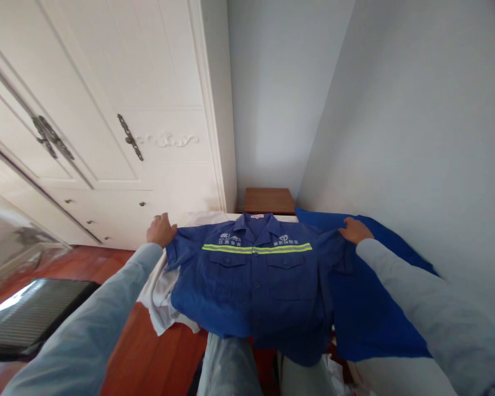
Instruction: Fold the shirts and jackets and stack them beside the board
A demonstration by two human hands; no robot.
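A dark blue short-sleeved work shirt [253, 280] is spread out in front of me, its collar facing away and its lower hem hanging over my knees. A yellow-and-grey reflective stripe crosses the chest, with white lettering above it and two buttoned pockets below. My left hand [160, 231] is closed on the end of one sleeve. At the other sleeve, my right hand [356, 231] grips the cloth near the shoulder's outer edge. Both sleeves are drawn out sideways. What lies under the shirt is mostly hidden.
Brighter blue cloth [379, 308] lies to the right, against the grey wall [416, 137]. White fabric [159, 297] hangs at the left. A white wardrobe [177, 187] stands ahead, beside a brown wooden box-like piece [270, 201]. A black ribbed object [37, 313] sits on the reddish wooden floor [144, 352].
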